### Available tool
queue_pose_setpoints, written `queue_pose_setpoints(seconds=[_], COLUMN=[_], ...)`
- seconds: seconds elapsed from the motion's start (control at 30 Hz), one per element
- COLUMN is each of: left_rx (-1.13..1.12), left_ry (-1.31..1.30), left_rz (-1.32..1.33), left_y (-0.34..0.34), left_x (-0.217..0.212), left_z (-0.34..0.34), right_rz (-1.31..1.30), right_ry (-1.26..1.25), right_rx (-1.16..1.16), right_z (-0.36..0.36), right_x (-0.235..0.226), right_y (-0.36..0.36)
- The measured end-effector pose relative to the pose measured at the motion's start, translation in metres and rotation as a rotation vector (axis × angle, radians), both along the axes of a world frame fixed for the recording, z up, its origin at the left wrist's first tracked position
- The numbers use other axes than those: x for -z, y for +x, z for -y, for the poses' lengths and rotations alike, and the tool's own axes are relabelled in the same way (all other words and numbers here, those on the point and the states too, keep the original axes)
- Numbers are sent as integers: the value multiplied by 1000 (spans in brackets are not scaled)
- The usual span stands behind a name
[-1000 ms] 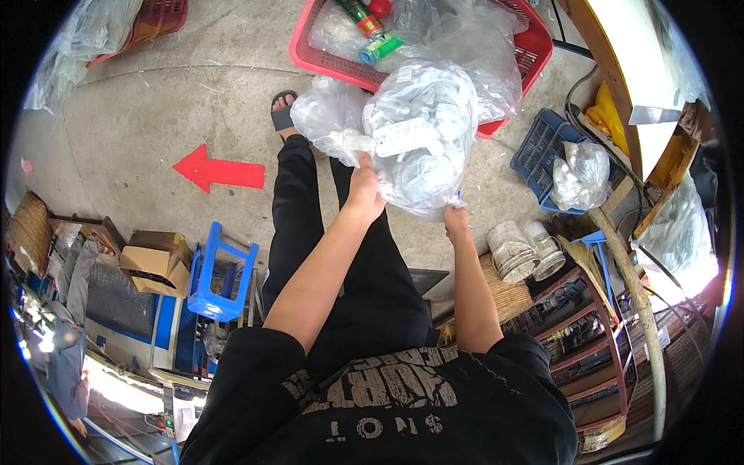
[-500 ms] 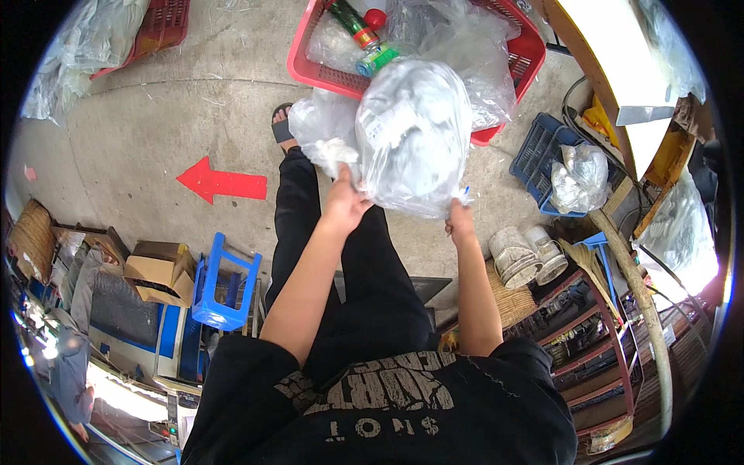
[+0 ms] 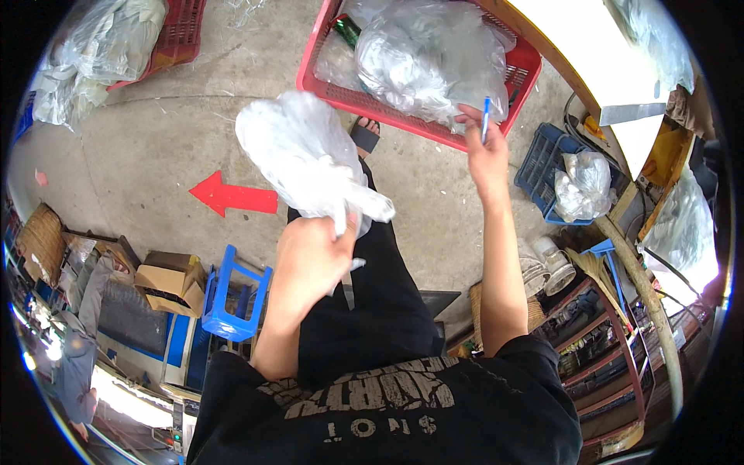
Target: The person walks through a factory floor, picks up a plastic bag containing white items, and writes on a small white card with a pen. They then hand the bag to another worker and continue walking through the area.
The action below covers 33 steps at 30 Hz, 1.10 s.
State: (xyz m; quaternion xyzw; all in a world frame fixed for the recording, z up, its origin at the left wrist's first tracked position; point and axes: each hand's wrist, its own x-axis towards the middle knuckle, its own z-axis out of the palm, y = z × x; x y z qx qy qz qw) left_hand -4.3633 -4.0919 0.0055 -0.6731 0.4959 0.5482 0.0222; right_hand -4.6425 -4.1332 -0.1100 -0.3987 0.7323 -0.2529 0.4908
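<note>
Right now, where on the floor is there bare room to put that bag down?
Bare concrete lies around the red arrow, between the far red crate and the near red crate. A smaller patch lies between that crate and the blue crate. Crowded: cardboard boxes and blue stool lower left, shelves lower right. The left hand holds the plastic bag.

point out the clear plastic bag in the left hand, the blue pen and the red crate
clear plastic bag (image 3: pixel 306 159), head view, on its bulging middle
blue pen (image 3: pixel 486 118), head view, on the shaft above the right hand's fingers
red crate (image 3: pixel 403 115), head view, on its near mesh wall
</note>
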Motion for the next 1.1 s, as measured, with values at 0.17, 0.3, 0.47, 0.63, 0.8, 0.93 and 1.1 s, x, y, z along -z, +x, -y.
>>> queue_pose_setpoints(seconds=[0.17, 0.3, 0.47, 0.63, 0.8, 0.93, 1.1], left_rx=[318, 316, 150, 52, -53, 25, -118], left_ry=[-178, -218, -127, -114, 25, -91, -279], left_rz=[74, 78, 4, -23, -32, 69, -8], left_y=[-6, -14, -12, -26, -28, -23, -13], left_x=[-41, -2, 74, 75, 68, 85, 117], left_z=[34, 31, 15, -6, -7, -4, 0], right_rz=[324, 376, 116, 371, 452, 501, 912], right_ry=[22, 62, 134, 440, 678, 560, 517], right_rx=[-233, -336, -331, -58, -68, -142, -444], right_z=[9, 5, -20, -30, -40, -45, -42], right_x=[-37, -45, -4, -10, -36, -73, -138], right_y=[39, 51, 54, 72, 72, 64, 29])
